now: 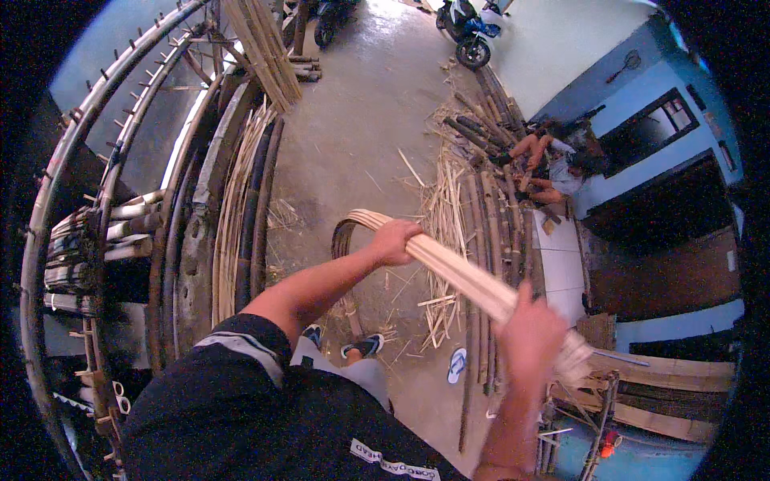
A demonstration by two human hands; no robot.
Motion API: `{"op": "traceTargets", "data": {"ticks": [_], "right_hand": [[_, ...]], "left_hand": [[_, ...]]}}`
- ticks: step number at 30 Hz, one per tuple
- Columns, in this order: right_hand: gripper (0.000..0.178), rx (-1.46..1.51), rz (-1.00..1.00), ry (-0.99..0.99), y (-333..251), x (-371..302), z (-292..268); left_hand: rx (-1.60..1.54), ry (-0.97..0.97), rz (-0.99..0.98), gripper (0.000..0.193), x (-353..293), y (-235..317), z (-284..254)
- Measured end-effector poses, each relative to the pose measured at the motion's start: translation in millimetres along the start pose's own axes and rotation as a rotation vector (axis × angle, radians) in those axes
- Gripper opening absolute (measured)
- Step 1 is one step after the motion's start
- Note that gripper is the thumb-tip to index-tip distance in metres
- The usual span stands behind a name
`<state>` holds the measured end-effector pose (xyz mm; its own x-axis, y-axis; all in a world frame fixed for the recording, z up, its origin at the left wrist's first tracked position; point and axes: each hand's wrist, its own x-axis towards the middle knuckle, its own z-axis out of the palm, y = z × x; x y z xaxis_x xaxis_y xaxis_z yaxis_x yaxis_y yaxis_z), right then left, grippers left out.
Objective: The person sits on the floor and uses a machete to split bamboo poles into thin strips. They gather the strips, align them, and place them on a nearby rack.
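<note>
A bundle of long, pale bamboo strips stretches slantwise in front of me. My left hand is closed around it near the middle of the view. Past that hand the bundle bends over in an arc and hangs toward the floor by my feet. Farther right and nearer to me, my right hand grips the same bundle, slightly smeared by motion. The strips' near end fans out blurred beyond the right hand.
Bamboo poles and loose shavings lie on the floor at right, where another person sits. A flip-flop lies near my feet. Long strips and a pegged rack stand at left. A motorbike is parked far off.
</note>
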<state>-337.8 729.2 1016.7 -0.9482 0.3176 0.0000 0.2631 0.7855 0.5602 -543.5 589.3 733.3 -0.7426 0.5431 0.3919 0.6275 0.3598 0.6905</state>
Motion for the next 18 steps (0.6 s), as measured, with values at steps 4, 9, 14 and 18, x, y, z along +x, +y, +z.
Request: {"op": "traceTargets", "data": {"ticks": [4, 9, 14, 18], "right_hand": [[0.074, -0.048, -0.230, 0.241, 18.4, 36.6, -155.6], [0.057, 0.422, -0.758, 1.241, -1.5, 36.0, -289.9], [0.044, 0.892, -0.744, 1.237, -32.7, -1.5, -219.6], [0.106, 1.187, -0.338, 0.316, -113.7, 1.8, -57.7]], "left_hand": [[-0.119, -0.013, -0.120, 0.046, 31.3, 35.7, -69.8], [-0.642, -0.040, -0.075, 0.039, 69.1, 76.5, -184.3], [-0.881, -0.059, 0.049, 0.044, 95.3, 117.4, -323.8], [-1.111, -0.154, 0.080, 0.041, 84.5, 157.1, -353.5]]}}
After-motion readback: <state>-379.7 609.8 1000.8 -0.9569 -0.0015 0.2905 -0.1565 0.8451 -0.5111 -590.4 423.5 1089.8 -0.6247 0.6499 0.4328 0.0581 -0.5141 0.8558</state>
